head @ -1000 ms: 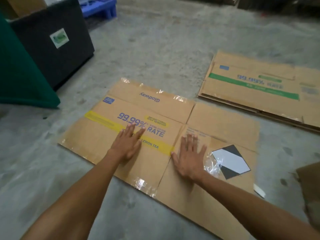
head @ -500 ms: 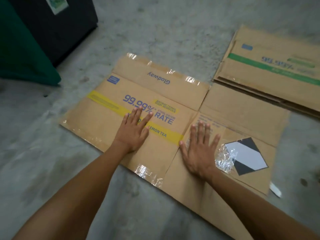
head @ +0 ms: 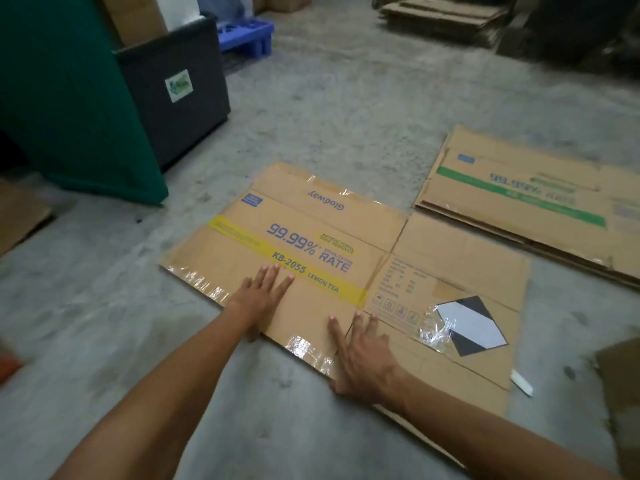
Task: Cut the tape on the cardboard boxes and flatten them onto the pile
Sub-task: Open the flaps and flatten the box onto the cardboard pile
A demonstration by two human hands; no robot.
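A flattened brown cardboard box [head: 450, 258] with a yellow stripe, blue "99.99% RATE" print and a black-and-white diamond label lies on the concrete floor. Clear tape remnants shine along its near and far edges. My left hand [head: 259, 299] lies flat with straight fingers on the box's near edge below the yellow stripe. Over the near edge by the flap seam, my right hand [head: 360, 355] rests with fingers spread and the thumb at the edge. The pile of flattened boxes [head: 526, 202], topped by a green-striped one, lies to the right and farther away.
A green bin [head: 69, 98] and a black crate [head: 180, 88] with cardboard in it stand at the left. A blue plastic pallet [head: 246, 36] sits behind them. More flattened cardboard [head: 443, 15] lies far back. Cardboard pieces sit at the right edge [head: 620, 382] and left edge [head: 20, 216].
Both hands have slid back toward me from the middle of the box to its near edge. The camera view has lifted, showing more floor beyond.
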